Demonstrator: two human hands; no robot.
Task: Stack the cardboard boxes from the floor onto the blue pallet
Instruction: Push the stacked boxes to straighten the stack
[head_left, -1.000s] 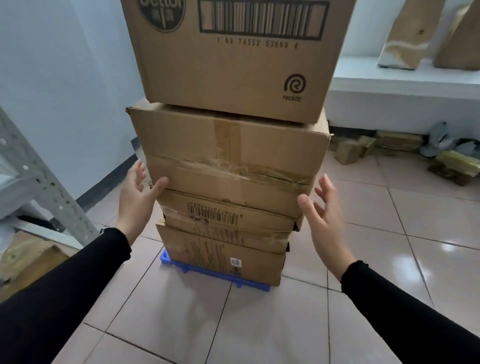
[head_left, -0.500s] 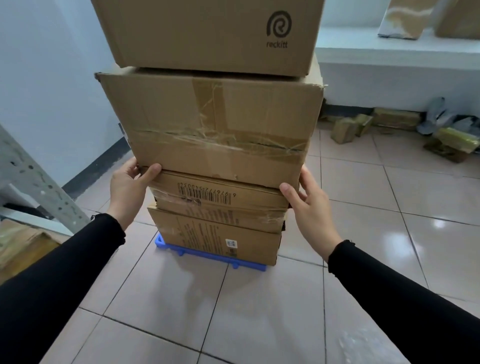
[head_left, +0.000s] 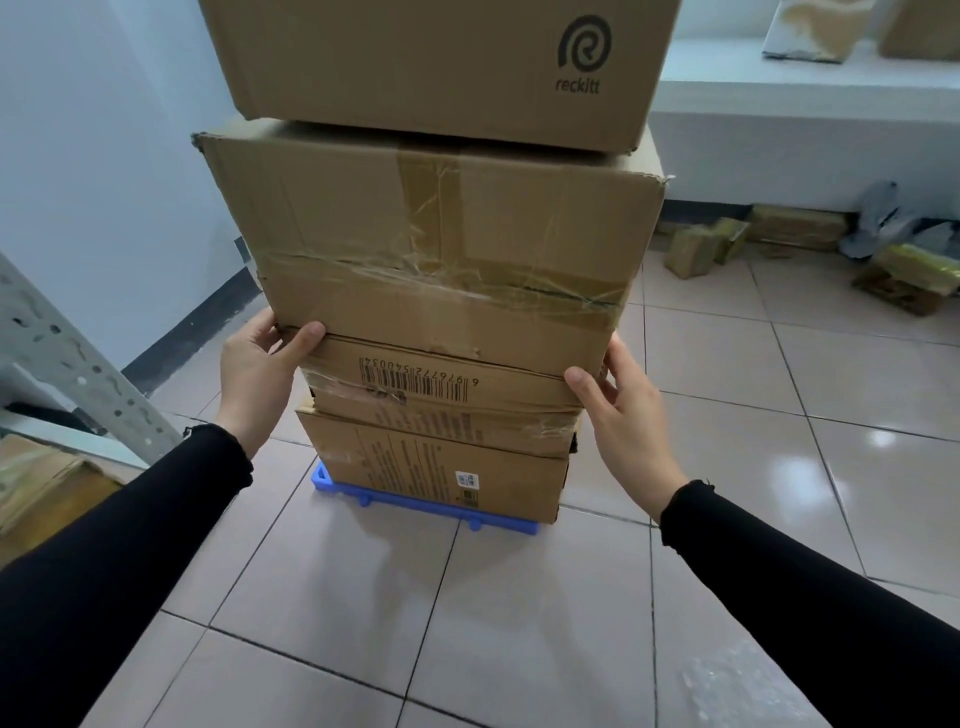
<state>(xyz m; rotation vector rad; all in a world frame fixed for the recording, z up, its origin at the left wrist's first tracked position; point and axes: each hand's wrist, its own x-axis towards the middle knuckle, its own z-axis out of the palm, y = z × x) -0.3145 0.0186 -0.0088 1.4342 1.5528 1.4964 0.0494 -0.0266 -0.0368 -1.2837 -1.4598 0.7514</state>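
Observation:
A tower of cardboard boxes stands on the small blue pallet (head_left: 415, 506). From the bottom up: a printed box (head_left: 441, 467), a flatter barcode box (head_left: 498, 395), a large taped box (head_left: 441, 234) and a "reckitt" box (head_left: 415, 57) whose top is cut off by the frame. My left hand (head_left: 254, 374) grips the lower left corner of the large taped box, thumb on the seam above the barcode box. My right hand (head_left: 628, 415) presses the lower right corner, thumb at the same seam. The fingers behind the corners are hidden.
A grey metal shelf upright (head_left: 67, 364) slants at the left with flat cardboard (head_left: 41, 483) beneath it. Small wrapped packages (head_left: 701, 244) and bundles (head_left: 909, 270) lie along the far wall under a white ledge (head_left: 805, 98). Bubble wrap (head_left: 727, 680) lies at the lower right.
Both hands closed in from open air onto the lower corners of the large taped box. My view dropped, so the top box's barcode is out of frame.

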